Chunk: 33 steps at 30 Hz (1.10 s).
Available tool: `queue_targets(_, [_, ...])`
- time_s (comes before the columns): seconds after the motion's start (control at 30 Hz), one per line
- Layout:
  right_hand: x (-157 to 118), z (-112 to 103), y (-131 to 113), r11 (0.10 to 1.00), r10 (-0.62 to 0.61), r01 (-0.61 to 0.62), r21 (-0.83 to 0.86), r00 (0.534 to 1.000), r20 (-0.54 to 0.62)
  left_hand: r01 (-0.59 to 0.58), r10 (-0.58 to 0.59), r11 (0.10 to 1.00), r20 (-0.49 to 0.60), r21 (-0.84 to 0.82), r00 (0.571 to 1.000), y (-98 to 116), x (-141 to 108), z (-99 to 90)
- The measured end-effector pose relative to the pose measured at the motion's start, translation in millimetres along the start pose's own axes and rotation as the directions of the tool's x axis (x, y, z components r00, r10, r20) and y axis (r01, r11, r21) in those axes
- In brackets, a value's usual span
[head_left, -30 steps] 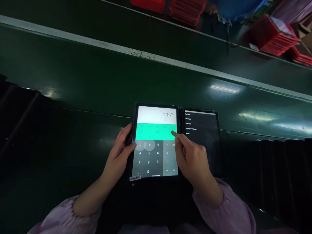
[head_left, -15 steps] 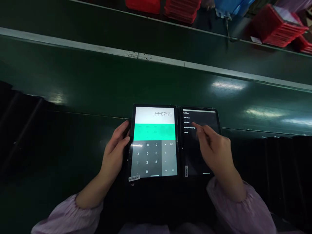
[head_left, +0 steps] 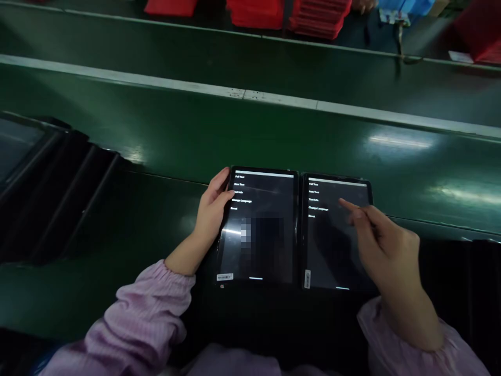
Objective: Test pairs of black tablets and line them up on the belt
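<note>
Two tablets lie side by side, each showing a dark menu with lines such as "Full Test" and "Reset". At the left edge of the left tablet, my left hand grips its upper corner, thumb on the screen side. My right hand is over the right tablet, index finger extended above the screen, the other fingers curled, nothing held. Whether that fingertip touches the glass cannot be told. A small barcode label sits at the left tablet's lower left corner, another at the right tablet's.
Dark slotted holders with a tablet-like panel stand at the left, and more dark shapes at the right edge. Beyond a pale metal rail are stacked red trays, a blue item and part of another person's hand.
The left tablet's screen has switched from a calculator to the dark menu. My right fingertip has shifted rightward from the menu text on the right tablet. The whole view has shifted.
</note>
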State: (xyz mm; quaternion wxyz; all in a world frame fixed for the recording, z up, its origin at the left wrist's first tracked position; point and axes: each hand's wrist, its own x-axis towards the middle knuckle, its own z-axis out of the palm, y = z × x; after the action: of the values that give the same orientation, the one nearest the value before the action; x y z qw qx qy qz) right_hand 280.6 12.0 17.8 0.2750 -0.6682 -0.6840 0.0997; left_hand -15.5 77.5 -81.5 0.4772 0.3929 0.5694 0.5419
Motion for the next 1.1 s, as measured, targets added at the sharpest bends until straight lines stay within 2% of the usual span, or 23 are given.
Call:
queue_targets(0.17, [-0.9, -3.4, 1.1, 1.000, 0.007, -0.007, 0.014, 1.000, 0.008, 0.019, -0.019, 0.997, 0.000, 0.076, 1.000, 4.2, 0.7, 3.9])
queue_targets(0.4, [-3.1, -0.8, 0.8, 0.996, -0.013, -0.001, 0.094, 0.989, 0.146, 0.044, -0.047, 0.998, -0.052, -0.045, 0.998, 4.1, -2.4, 5.0])
queue_targets(0.63, [-3.7, 4.1, -1.1, 0.980, -0.120, 0.069, 0.184, 0.951, 0.285, 0.024, -0.022, 0.999, -0.065, 0.032, 0.998, 8.6, -5.1, 5.6])
queue_targets(0.77, [-4.2, 6.2, -2.1, 0.981, -0.130, 0.067, 0.184, 0.926, 0.354, 0.012, -0.010, 0.999, -0.053, 0.038, 0.999, 10.5, -6.5, 6.1])
queue_targets(1.1, [-3.7, 6.4, -2.8, 0.973, -0.177, 0.103, 0.207, 0.908, 0.379, 0.034, -0.033, 0.999, -0.036, 0.014, 0.999, 10.3, -7.7, 6.0])
